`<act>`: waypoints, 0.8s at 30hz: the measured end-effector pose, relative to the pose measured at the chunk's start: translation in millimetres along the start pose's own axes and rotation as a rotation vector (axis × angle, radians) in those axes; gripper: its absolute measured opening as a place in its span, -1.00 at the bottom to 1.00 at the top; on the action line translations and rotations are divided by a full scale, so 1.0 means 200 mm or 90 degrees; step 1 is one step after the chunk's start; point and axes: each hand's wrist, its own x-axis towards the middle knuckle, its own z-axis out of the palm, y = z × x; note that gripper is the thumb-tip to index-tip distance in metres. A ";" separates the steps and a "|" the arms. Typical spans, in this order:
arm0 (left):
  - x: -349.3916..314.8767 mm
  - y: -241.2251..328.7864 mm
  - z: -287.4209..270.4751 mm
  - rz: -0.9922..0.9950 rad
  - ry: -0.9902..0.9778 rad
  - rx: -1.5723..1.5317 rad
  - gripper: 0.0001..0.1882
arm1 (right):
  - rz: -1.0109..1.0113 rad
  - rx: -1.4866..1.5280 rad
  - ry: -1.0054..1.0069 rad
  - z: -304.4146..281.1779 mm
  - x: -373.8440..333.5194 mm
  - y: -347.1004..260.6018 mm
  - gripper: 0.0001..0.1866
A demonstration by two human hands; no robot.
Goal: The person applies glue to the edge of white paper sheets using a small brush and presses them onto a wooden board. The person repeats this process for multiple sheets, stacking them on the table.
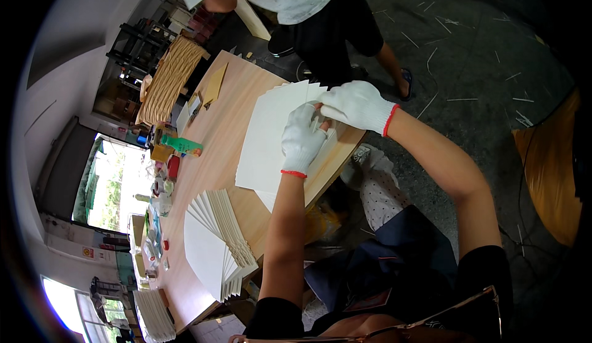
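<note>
A stack of large white sheets (264, 134), slightly fanned, lies near the right end of the wooden table. Both my hands wear white knit gloves with red cuffs, and the tips of some fingers show bare. Over the right part of the stack, my left hand (301, 136) has its fingers bent and drawn together. My right hand (356, 107) reaches in from the right with its fingers curled, meeting the left fingertips at the sheets' edge. A small pale piece shows between the hands, too small to name; whatever the fingers pinch is mostly hidden.
Another fanned stack of white boards (206, 244) lies at the table's (225, 164) near left. A green bottle (182, 145) and assorted small items line the far left edge. Another person (320, 16) stands beyond the table. Thin white strips (462, 99) litter the dark floor.
</note>
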 end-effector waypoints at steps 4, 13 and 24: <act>0.00 0.00 -0.02 -0.023 -0.046 -0.149 -0.74 | 0.265 0.258 0.036 0.06 -0.06 -0.04 -0.62; 0.01 -0.13 0.03 -0.034 -0.062 -0.358 -0.83 | 0.335 0.306 0.092 0.14 -0.09 -0.05 -0.58; 0.01 -0.14 0.03 -0.038 -0.085 -0.363 -0.65 | 0.340 0.298 0.073 0.14 -0.09 -0.05 -0.59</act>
